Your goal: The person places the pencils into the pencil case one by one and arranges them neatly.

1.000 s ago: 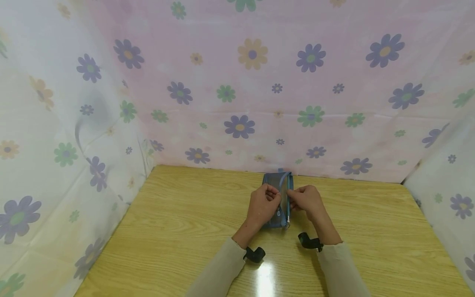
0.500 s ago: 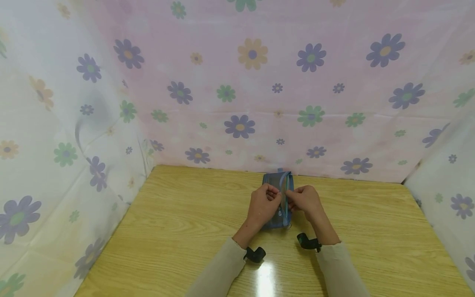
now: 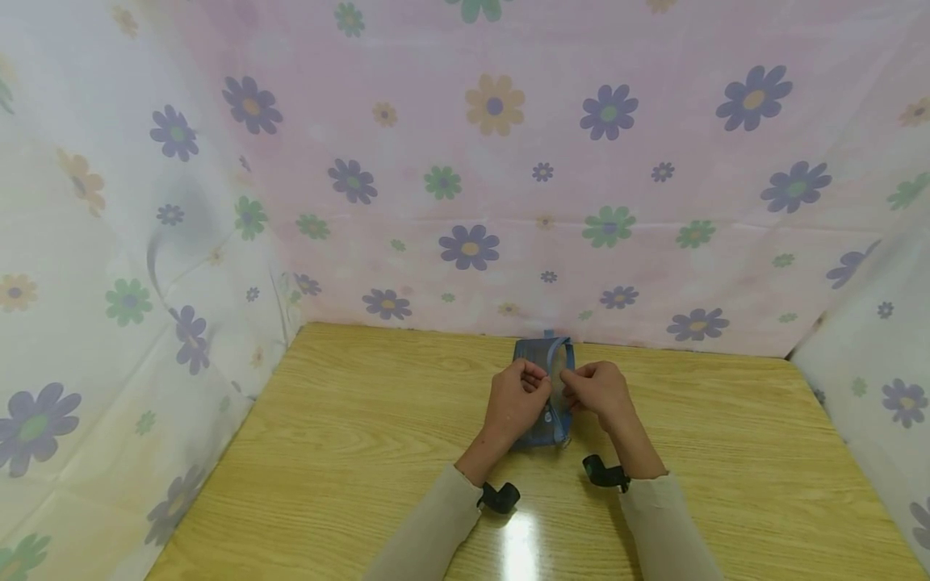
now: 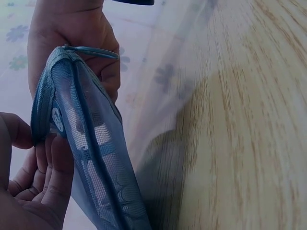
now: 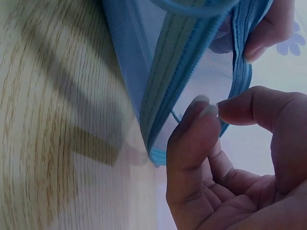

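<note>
A blue mesh zipper pouch [image 3: 534, 353] stands on the table with its top unzipped. In the left wrist view, a round pale badge [image 4: 58, 120] shows on the pouch beside the opening. My left hand [image 3: 513, 401] pinches the left zipper edge between thumb and fingertips. Over the opening, my right hand [image 3: 600, 389] has its fingers curled, thumb and fingertips close together. In the right wrist view, the near zipper edge [image 5: 182, 72] runs straight past those fingertips, and nothing shows between them. A light blue loop [image 4: 91, 51] hangs at the pouch's end.
The wood-grain table [image 3: 349, 436] meets a flowered cloth backdrop [image 3: 407, 202] just behind the pouch. Similar cloth hangs at both sides. Black wrist cameras [image 3: 500, 498] sit on both wrists at the sleeve cuffs.
My right hand shifts slightly left, then back right. The pouch's right zipper edge, earlier upright near my right fingertips, now lies farther outward. My left hand stays in place.
</note>
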`<move>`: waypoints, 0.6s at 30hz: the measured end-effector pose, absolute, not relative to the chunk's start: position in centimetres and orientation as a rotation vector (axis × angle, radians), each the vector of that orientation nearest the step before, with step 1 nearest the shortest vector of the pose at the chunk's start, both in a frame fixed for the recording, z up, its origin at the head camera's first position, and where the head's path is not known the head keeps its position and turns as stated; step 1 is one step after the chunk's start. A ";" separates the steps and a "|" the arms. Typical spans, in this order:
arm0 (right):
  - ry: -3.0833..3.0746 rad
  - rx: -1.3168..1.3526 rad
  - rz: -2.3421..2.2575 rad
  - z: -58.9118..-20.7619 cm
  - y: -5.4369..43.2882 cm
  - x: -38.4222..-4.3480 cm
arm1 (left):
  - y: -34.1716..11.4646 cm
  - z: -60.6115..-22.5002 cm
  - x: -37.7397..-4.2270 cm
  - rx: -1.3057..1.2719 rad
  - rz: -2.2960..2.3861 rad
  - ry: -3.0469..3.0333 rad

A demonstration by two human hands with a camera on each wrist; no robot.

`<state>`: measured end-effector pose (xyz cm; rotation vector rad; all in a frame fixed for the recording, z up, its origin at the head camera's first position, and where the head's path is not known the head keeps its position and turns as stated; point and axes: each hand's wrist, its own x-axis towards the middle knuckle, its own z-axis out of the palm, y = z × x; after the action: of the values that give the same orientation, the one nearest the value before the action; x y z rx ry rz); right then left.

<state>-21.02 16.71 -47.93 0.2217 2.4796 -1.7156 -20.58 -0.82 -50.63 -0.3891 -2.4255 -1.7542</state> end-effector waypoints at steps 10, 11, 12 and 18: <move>2.593 0.213 -1.666 -48.0 17.2 -21.0 | -0.7 -50.7 -20.6 -0.390 -1.739 -2.435; 2.602 0.213 -1.663 -48.0 17.3 -21.0 | -0.7 -50.7 -20.6 -0.389 -1.736 -2.439; 2.612 0.212 -1.656 -48.0 17.4 -21.0 | -0.7 -50.7 -20.5 -0.388 -1.733 -2.443; 2.712 0.189 -1.567 -48.2 18.5 -20.9 | -0.5 -50.8 -20.5 -0.372 -1.720 -2.477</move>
<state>-20.86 18.46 -48.17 0.1891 2.7120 -1.5672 -20.52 -0.53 -50.81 -0.3724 -2.4770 -1.7197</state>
